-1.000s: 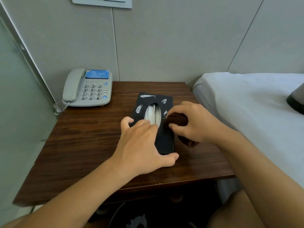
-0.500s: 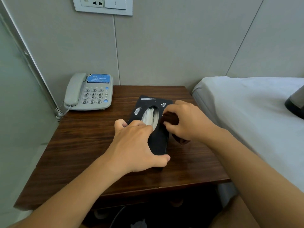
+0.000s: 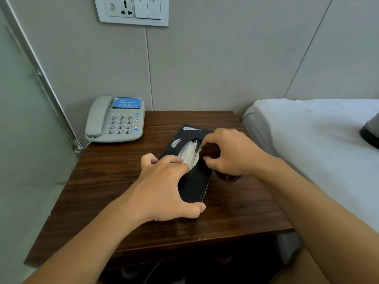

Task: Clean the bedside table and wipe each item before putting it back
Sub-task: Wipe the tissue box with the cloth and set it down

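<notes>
A black tissue box with white marks and white tissues showing through its oval slot lies near the middle of the dark wooden bedside table. My left hand grips the box's near end, fingers over its top and left side, thumb at its front corner. My right hand holds a bunched dark brown cloth against the box's top at the right rim of the slot. More of the cloth hangs under that hand on the right side of the box.
A grey corded telephone sits at the table's back left corner, its coiled cord hanging off the left edge. A bed with a white sheet borders the table on the right. A wall socket panel is above.
The box has turned slightly, its far end now further right. My right hand with the cloth has slid toward the far end of the box top. The view has tilted up.
</notes>
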